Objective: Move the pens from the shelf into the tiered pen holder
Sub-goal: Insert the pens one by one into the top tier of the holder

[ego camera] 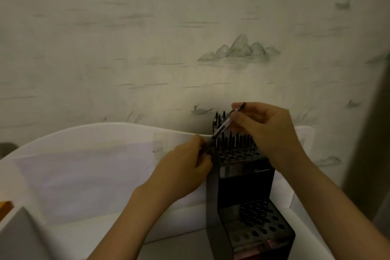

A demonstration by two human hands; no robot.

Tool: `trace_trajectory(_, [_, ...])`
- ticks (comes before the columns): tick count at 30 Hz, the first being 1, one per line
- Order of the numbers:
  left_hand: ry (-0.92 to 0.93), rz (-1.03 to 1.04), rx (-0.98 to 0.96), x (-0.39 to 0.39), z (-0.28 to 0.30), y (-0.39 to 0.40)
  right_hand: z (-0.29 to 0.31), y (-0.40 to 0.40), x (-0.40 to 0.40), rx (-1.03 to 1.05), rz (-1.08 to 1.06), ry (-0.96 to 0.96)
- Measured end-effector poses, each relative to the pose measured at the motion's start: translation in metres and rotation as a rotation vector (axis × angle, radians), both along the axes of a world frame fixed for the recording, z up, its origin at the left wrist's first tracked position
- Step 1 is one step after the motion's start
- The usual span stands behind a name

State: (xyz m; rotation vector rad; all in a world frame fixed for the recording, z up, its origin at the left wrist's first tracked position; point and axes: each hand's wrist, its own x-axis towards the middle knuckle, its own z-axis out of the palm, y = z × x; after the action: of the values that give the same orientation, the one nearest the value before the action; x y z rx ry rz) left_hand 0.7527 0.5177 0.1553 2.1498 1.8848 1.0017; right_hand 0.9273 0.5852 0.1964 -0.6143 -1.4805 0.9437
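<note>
We see one pen point(229, 120) lying on a slant above the middle tier of the tiered pen holder point(244, 183), its long axis running from lower left to upper right. The right hand point(268, 131) pinches its upper end, fingers curled, wrist reaching in from the lower right. The left hand point(185, 169) is curled round the lower end beside the holder's left edge. Other pens point(234, 140) stand upright in the upper tiers.

Both hands, left hand point(185, 167) and right hand point(266, 131), pinch one pen point(226, 123) above the tiered pen holder point(242, 188).
</note>
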Motion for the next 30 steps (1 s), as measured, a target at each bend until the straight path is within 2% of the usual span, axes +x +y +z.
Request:
trace_trajectory(2, [0.089,0.061,0.008,-0.005,0.000,-0.003,0.005,0.002,0.003,0.106,-0.088,-0.060])
trace_trajectory(6, [0.266,0.120,0.043,-0.012,-0.001,-0.006,0.008,0.001,0.003,0.370,-0.303,-0.299])
trace_trajectory(10, [0.278,0.134,0.030,-0.017,-0.002,-0.007,0.006,0.003,-0.004,0.448,-0.369,-0.403])
trace_trajectory(16, [0.260,0.118,0.011,-0.021,-0.002,-0.008,0.002,0.010,-0.012,0.429,-0.400,-0.490])
trace_trajectory(20, [0.236,0.100,0.018,-0.022,-0.003,-0.007,-0.017,0.012,-0.020,0.348,-0.350,-0.551])
trace_trajectory(25, [0.221,0.090,0.028,-0.021,-0.006,-0.005,-0.031,0.011,-0.019,0.237,-0.364,-0.473])
trace_trajectory(30, [0.197,0.080,0.028,-0.015,-0.006,-0.005,-0.035,0.014,-0.020,0.216,-0.366,-0.487])
